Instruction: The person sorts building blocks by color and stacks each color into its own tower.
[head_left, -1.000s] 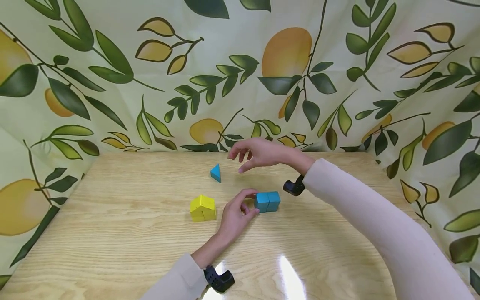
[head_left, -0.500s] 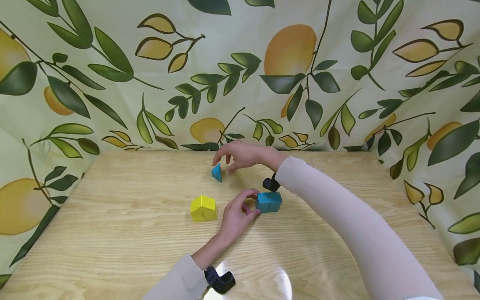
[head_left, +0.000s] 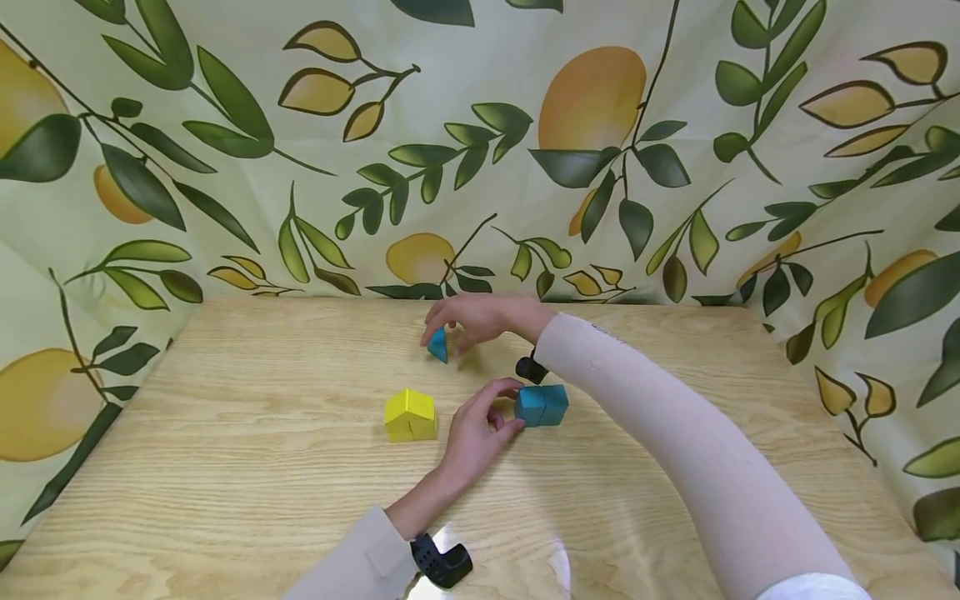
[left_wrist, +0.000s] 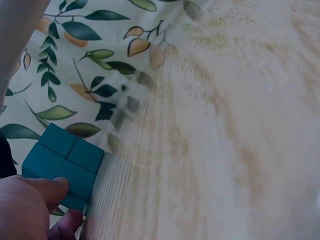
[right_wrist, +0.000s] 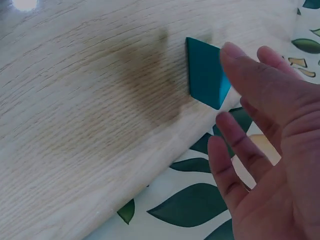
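Note:
My left hand [head_left: 474,433] holds the left end of a blue block stack [head_left: 546,405], index finger behind it and thumb in front. In the left wrist view the stack's blue faces [left_wrist: 80,172] show seams between the pieces, with the thumb pressed on one of them. Towards the back of the table, my right hand [head_left: 483,318] reaches over a blue triangular block [head_left: 438,348], fingers on its far side and thumb to its right. The right wrist view has that block [right_wrist: 204,75] standing on the table, thumb tip overlapping its edge, the other fingers spread loosely.
A yellow house-shaped block group [head_left: 410,417] stands left of the left hand on the wooden table [head_left: 247,483]. A fabric backdrop [head_left: 420,67] with leaves and fruit rises behind the table's back edge. The right forearm crosses above the table's right side.
The right hand has moved left and down from beside the blue triangular block to over it. The left hand stays at the blue stack. The view has shifted slightly.

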